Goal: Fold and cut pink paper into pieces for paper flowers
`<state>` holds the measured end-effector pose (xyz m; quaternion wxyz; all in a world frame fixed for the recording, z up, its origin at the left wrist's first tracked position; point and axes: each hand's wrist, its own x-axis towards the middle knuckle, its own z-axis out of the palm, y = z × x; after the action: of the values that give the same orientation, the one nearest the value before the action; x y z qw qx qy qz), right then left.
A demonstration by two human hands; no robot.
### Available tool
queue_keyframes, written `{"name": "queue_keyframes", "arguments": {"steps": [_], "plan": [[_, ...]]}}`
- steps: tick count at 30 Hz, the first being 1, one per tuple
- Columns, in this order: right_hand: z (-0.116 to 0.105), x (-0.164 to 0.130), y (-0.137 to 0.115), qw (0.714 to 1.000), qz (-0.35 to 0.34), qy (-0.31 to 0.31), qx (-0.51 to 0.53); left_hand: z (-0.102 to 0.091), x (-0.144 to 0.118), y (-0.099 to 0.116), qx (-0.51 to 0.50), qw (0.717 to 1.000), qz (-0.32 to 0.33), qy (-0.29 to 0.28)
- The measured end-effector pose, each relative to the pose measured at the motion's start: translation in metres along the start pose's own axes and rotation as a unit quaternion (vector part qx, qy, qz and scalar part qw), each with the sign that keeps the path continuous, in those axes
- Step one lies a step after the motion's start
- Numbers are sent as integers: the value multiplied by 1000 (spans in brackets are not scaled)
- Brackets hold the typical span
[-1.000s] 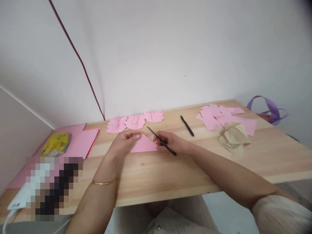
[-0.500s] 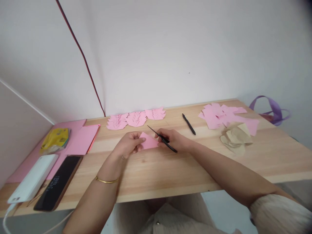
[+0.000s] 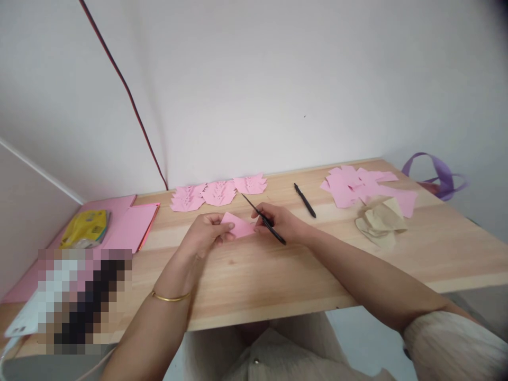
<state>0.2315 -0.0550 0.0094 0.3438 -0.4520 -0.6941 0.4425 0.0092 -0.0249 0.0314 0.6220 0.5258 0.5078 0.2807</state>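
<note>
A small piece of pink paper [image 3: 241, 226] is pinched between the thumb and fingers of my left hand [image 3: 210, 229]. My right hand [image 3: 280, 222] is closed around black scissors [image 3: 266, 222], whose blades point up and to the left, above the paper. The fingertips of that hand also touch the right edge of the paper. Behind my hands lie several pink paper cutouts with jagged, cut edges, among them a middle cutout [image 3: 219, 193] and a right-hand cutout [image 3: 251, 183].
A black pen [image 3: 305, 200] lies to the right of the cutouts. Pink paper scraps [image 3: 345, 185] and crumpled brown paper [image 3: 381, 222] are at the right, with a purple strap [image 3: 444, 177] beyond. Pink sheets [image 3: 119, 222] and a yellow packet [image 3: 88, 227] lie left; a pixelated patch hides items nearby.
The view has shifted slightly, moving the whole scene a little left. My hands keep their hold on the paper and scissors, and the scissors' angle differs only slightly.
</note>
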Motion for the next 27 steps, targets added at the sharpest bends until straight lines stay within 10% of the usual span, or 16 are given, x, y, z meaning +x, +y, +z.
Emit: {"name": "queue_keyframes", "arguments": {"steps": [5,27], "plan": [[0,-1,-1,1000,6,8,4,-1,-3,2,30,998,17,53],[-3,-1,2,999,10,-6,45,-6,1,1,-78,996,-31,-29]]}}
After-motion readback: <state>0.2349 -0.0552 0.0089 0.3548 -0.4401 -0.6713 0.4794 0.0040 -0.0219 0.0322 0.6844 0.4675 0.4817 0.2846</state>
